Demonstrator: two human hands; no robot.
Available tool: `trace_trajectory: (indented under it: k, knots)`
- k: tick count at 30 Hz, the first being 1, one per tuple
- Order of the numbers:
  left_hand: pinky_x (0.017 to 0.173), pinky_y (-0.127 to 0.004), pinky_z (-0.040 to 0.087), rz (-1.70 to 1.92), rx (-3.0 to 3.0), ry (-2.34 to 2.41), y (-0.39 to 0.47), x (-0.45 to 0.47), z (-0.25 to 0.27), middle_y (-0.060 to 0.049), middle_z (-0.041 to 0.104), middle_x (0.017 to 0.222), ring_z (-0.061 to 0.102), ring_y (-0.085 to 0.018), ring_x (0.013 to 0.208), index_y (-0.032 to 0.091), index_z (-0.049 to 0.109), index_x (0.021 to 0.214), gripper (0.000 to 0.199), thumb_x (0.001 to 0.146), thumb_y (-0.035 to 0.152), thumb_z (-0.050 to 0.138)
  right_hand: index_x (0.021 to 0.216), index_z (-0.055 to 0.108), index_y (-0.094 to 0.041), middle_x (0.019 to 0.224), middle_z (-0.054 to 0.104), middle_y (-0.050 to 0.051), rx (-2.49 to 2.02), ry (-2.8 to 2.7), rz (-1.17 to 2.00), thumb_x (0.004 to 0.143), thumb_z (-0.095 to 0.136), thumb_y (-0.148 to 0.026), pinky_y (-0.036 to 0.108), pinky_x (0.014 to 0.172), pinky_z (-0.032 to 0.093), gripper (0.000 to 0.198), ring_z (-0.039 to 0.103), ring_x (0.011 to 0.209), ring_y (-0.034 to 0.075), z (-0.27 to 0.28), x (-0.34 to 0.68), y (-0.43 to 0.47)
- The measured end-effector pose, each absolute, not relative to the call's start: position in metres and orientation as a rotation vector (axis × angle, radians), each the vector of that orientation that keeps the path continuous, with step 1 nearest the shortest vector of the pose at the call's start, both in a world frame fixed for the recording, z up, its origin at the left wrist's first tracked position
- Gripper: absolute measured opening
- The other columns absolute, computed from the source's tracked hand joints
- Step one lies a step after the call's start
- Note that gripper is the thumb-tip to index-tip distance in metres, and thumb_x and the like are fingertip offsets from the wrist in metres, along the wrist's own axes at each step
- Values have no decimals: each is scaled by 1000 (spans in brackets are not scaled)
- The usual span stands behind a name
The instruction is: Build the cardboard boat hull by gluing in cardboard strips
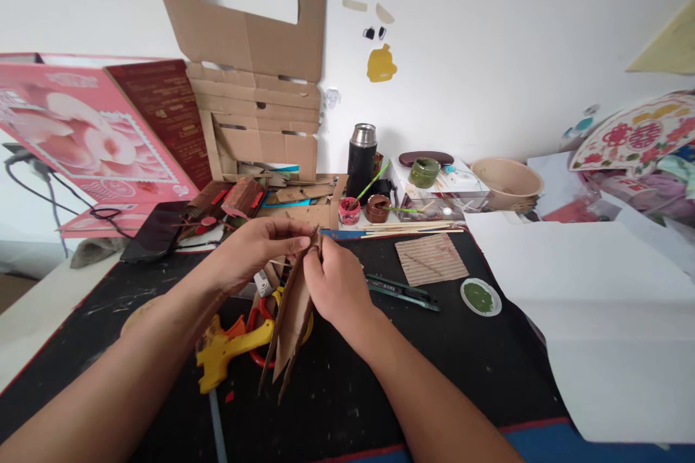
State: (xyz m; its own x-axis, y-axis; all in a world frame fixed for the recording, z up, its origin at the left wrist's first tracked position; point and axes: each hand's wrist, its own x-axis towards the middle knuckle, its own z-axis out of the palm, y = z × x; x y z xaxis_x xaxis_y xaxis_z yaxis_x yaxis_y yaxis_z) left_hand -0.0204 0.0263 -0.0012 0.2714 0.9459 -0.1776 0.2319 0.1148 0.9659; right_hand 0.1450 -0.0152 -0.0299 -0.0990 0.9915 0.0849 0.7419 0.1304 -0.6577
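Between my two hands hangs a folded strip of brown cardboard [293, 311], its narrow end up and its ragged, pointed ends down. My left hand [282, 239] pinches the upper end from the left. From the right, my right hand [337, 271] grips the same end with its thumb laid along the edge. Behind and below the cardboard lie a yellow glue gun [233, 347] and red-and-yellow handled scissors [260, 318], partly covered. A teal utility knife [405, 293] rests just right of my right hand.
Corrugated cardboard [431, 259] and a lid of green paint [481, 297] lie to the right, near white paper [608, 333]. At the back stand a black thermos [362, 163], a red paint jar [349, 211] and a brown paint jar [376, 209]. A pink box [92, 137] leans at left.
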Motion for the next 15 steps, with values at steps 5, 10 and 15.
trace_trajectory:
  k: [5, 10, 15]
  knots:
    - [81, -34, 55, 776, 1371, 1194, 26, -19, 0, -7, 82, 96, 70, -22, 84, 21, 85, 97, 49, 63, 54, 97, 99, 67, -17, 96, 80, 13, -1659, -1901, 633, 105, 49, -23, 34, 68, 33, 20, 72, 87, 26, -31, 145, -15]
    - [77, -32, 56, 841, 1374, 1181, 24, -17, 1, -4, 78, 90, 69, -21, 83, 20, 79, 94, 48, 63, 51, 98, 99, 67, -17, 96, 80, 14, -1654, -1899, 638, 106, 49, -23, 35, 69, 33, 21, 72, 88, 27, -31, 145, -14]
    - [74, -30, 54, 833, 1464, 1204, 24, -19, -2, -3, 77, 87, 67, -18, 77, 19, 80, 94, 42, 70, 50, 92, 99, 67, -17, 96, 80, 14, -1653, -1880, 643, 106, 50, -24, 34, 70, 34, 20, 72, 89, 27, -32, 146, -13]
